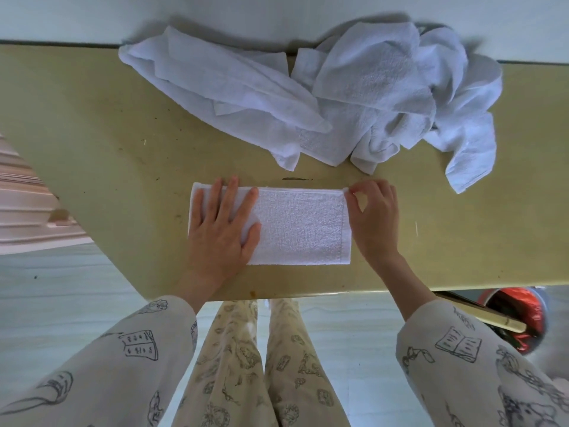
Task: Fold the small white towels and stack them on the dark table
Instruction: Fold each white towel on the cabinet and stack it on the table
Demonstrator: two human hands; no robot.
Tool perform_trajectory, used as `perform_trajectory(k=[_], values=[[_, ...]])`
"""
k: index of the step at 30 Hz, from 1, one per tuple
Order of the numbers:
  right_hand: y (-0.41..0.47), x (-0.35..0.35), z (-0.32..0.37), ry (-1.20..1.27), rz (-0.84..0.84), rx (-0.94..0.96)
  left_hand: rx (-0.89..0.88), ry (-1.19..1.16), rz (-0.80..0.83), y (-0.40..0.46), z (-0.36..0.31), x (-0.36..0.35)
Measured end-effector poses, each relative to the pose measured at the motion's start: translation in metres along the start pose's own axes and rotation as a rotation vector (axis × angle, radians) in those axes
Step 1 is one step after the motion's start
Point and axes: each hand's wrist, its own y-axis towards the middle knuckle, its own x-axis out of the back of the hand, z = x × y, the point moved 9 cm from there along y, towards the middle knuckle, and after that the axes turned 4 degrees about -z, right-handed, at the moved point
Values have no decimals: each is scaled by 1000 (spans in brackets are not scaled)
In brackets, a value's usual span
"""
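Observation:
A small white towel (300,226), folded into a long rectangle, lies flat near the front edge of the tan table (107,143). My left hand (221,226) rests flat on its left end with the fingers spread and straight. My right hand (374,217) is at the towel's right end and pinches the far right corner between thumb and forefinger. Behind the towel, a heap of unfolded white towels (323,97) spreads along the back of the table against the wall.
The table's front edge runs just above my legs. A pink stepped object (24,208) stands off the table's left side. A red and black object (520,315) sits on the floor under the table's right end. The pale floor shows below.

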Motion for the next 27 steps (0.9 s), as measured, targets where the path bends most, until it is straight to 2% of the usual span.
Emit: perform_trajectory(k=[10,20,23,25,27], values=[[3,9,16,3,-64,105,-8,-1,-25,0,-1,4],[6,-8,5,11,5,35,1,-23,29,0,1,-1],[3,1,8,-64,-64,3,26,-91,14,1,-1,4],[-10,5,33,-108,-115,140,20,-121,-11,0,-10,9],[-34,-15,65,-94,-34,310,6,-149,-17,-2,-22,6]])
